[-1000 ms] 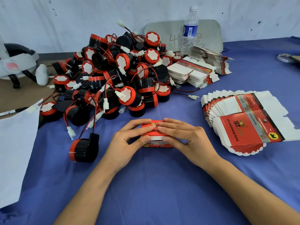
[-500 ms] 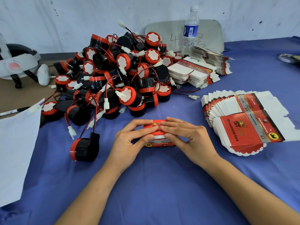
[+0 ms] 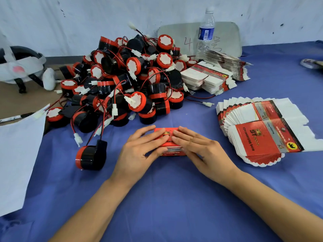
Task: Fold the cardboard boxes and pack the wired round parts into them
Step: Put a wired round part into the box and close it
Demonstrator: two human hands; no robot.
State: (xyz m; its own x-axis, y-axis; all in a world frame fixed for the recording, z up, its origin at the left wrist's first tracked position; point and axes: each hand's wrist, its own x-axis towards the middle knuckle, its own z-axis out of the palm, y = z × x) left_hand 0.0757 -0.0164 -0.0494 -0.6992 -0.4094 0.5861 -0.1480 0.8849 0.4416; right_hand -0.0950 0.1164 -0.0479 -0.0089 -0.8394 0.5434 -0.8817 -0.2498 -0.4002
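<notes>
- a small red printed cardboard box (image 3: 172, 151) lies on the blue cloth-covered table (image 3: 174, 206), in the middle, just in front of the person.
- the left hand (image 3: 139, 151) lies flat on the box's top from the left, fingers straight and pressing down, thumb against the near face.
- the right hand (image 3: 201, 151) does the same from the right; the fingertips of both hands meet over the middle of the top.
- whether the box's flaps are tucked in cannot be told, as the hands cover them.
- one black round part with a red rim and wire (image 3: 90, 158) rests on its side just left of the left hand.
- a big heap of black and red wired round parts (image 3: 129, 81) is piled behind the box.
- a fanned stack of flat red and white box blanks (image 3: 258, 135) lies to the right, well apart from the right hand.
- more bundled flat blanks (image 3: 208, 77) sit at the back, near a clear plastic water bottle (image 3: 206, 30).
- a white paper sheet (image 3: 17, 154) covers the table's left edge.
</notes>
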